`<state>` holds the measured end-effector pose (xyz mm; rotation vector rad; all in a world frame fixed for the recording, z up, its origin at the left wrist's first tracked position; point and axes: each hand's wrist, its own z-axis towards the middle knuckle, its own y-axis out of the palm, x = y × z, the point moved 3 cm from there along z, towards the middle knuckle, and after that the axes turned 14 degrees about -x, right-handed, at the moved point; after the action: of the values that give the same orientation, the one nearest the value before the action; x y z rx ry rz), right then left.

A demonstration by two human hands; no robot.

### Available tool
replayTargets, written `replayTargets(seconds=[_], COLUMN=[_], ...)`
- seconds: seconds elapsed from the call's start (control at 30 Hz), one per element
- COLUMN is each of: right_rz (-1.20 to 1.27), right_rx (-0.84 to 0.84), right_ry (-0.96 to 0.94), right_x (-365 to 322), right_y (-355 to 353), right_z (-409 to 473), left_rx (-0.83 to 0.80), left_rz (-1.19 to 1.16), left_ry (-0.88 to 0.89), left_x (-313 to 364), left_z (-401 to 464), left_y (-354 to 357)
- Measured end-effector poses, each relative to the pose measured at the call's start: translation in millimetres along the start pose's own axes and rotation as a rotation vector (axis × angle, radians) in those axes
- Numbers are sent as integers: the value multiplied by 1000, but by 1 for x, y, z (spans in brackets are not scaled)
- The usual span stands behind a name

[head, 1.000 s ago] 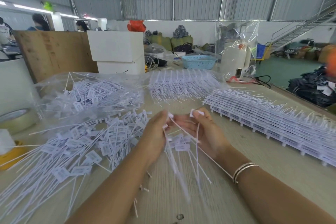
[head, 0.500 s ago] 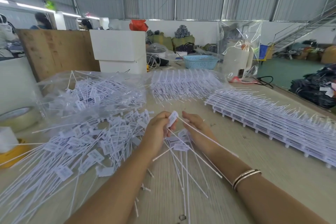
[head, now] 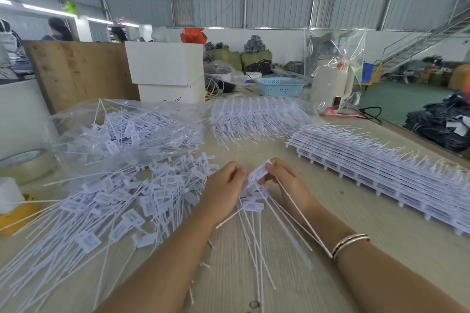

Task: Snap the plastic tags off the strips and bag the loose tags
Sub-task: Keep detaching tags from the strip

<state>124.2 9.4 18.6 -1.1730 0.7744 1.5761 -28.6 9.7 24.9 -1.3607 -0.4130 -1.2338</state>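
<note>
Head view, centre of the frame: left hand and right hand together over the wooden table, both pinching a short strip of white tags, fingers curled around it from either side. Long thin tails fanning down toward the lower middle of the frame. One tail running along the right forearm to the bracelet.

Left of the hands, a wide heap of loose tags; upper left, a clear bag already part filled. Right side, a long stack of uncut strips; upper centre, a second batch of strips on clear film.

Probably mid-snap. Best done with thumbs close on both sides of one joint, bending sharply rather than pulling, so only a single tag parts. Worth keeping the tails hanging free, untangled, and dropping each freed tag onto the heap at left, clear of the uncut stack.
</note>
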Motion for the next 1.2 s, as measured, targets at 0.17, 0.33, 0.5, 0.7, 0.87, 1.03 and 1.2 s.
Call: replayTargets(seconds=[0.17,0.33,0.5,0.7,0.87,1.03,1.2], right_rz=[48,-82,-91,-103,-128,54,-247], right_rx=[-113,-153,-142,-60,-17,62,39], right_ry=[50,72,63,-37,-145,-96,108], right_x=[-1,-8,-12,-17,-20,-16,-3], right_y=[7,12,13,19,22,-6,-4], right_z=[1,-4,-7,-6,-6,-12,-6], left_rx=[-29,-39,-110,-19,11,138,55], left_rz=[60,62,42,-245,-556,-594,-533], left_ry=[7,4,-20,-42,-117,-109,-35], left_x=[0,1,1,3,3,-3,-1], left_z=[1,-1,1,2,3,2,4], left_y=[0,1,1,0,8,-14,-10])
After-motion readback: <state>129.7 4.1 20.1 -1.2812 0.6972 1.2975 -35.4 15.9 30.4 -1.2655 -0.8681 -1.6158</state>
